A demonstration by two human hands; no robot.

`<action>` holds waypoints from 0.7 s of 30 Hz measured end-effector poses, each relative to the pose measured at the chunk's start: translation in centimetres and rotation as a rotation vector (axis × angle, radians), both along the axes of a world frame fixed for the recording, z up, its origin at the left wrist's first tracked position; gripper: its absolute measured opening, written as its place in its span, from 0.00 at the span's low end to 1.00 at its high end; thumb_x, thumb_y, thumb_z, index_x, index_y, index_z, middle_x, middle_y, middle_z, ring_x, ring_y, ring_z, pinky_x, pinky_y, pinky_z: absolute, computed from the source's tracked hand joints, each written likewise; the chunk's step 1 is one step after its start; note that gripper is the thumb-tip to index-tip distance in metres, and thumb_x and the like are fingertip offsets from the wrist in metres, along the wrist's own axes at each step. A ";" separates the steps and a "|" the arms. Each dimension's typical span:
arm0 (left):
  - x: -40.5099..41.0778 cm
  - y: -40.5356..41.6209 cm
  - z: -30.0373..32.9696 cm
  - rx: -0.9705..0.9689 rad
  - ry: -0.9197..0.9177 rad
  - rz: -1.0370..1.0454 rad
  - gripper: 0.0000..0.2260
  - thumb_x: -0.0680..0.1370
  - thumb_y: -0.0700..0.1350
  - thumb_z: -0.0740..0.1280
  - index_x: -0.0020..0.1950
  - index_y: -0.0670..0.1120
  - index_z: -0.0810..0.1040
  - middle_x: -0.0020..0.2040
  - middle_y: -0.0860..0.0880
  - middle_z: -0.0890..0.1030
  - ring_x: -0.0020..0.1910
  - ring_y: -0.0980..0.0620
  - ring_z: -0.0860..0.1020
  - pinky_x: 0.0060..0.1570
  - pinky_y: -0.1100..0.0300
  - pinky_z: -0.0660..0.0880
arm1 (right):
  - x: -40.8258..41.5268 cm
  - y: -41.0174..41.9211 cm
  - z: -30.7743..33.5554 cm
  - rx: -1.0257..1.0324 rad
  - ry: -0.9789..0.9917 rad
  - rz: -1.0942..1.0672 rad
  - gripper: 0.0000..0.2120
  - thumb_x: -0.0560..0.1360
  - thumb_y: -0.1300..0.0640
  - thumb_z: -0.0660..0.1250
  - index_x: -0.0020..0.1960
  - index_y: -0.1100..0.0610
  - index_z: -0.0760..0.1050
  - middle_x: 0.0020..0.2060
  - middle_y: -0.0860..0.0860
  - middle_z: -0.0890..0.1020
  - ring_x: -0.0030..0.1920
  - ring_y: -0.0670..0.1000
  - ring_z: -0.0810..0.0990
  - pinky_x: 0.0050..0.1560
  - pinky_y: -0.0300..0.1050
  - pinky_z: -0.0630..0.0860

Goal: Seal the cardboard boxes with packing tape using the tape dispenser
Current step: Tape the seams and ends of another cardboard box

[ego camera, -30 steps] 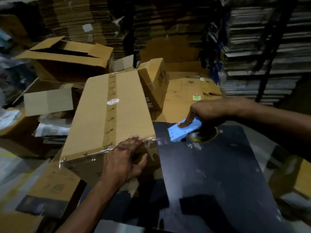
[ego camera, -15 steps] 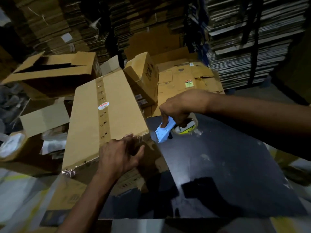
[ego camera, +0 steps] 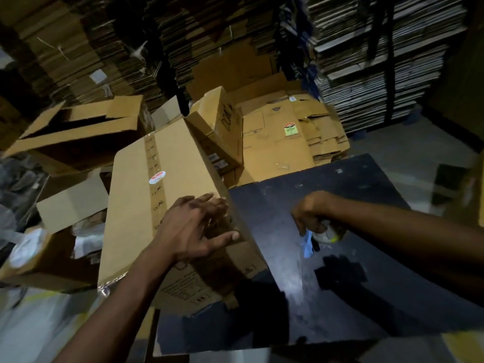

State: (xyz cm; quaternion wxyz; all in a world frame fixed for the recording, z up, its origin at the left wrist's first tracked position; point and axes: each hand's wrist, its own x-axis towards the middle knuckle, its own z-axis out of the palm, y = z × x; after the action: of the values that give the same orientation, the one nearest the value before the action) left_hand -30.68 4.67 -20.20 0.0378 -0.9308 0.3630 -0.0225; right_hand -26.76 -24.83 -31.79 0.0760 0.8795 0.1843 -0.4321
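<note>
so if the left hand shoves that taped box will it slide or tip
The box probably slides: broad flat shape. It overhangs the dark table, so it may tip off the edge. The left hand rests with spread fingers on its near corner.

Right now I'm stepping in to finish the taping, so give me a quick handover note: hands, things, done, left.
Left hand: open, fingers spread on the box's near right corner.
Right hand: grips the tape dispenser over the dark table, apart from the box.
Done: a tape strip runs along the box's top seam.
Left: the open box behind, at left, shows no tape.
</note>
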 end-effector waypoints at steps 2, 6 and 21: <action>1.2 -0.4 0.0 0.119 0.018 -0.042 0.42 0.74 0.81 0.49 0.70 0.53 0.80 0.75 0.55 0.76 0.77 0.51 0.70 0.75 0.44 0.65 | -0.5 0.0 -2.5 -0.005 -0.048 0.083 0.32 0.71 0.68 0.73 0.73 0.53 0.76 0.70 0.45 0.78 0.63 0.51 0.80 0.55 0.42 0.78; 2.9 -0.2 -0.9 0.231 0.023 -0.137 0.44 0.72 0.83 0.50 0.76 0.56 0.74 0.81 0.57 0.64 0.84 0.52 0.54 0.78 0.41 0.57 | -1.3 -0.6 -5.9 0.065 -0.050 0.019 0.31 0.69 0.66 0.75 0.70 0.51 0.79 0.67 0.46 0.81 0.60 0.51 0.81 0.51 0.43 0.79; 5.2 -2.0 -2.2 0.270 0.208 -0.197 0.41 0.69 0.85 0.53 0.62 0.56 0.84 0.84 0.56 0.57 0.85 0.52 0.45 0.78 0.30 0.49 | -1.7 -3.1 -14.6 0.377 -0.064 -0.392 0.24 0.72 0.65 0.67 0.59 0.41 0.85 0.52 0.43 0.87 0.51 0.47 0.85 0.45 0.40 0.79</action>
State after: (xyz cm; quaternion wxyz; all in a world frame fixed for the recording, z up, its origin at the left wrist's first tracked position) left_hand -25.52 2.71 -22.45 0.1221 -0.8746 0.4538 0.1193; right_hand -28.47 -27.89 -46.36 -0.1683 0.9103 0.0854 -0.3685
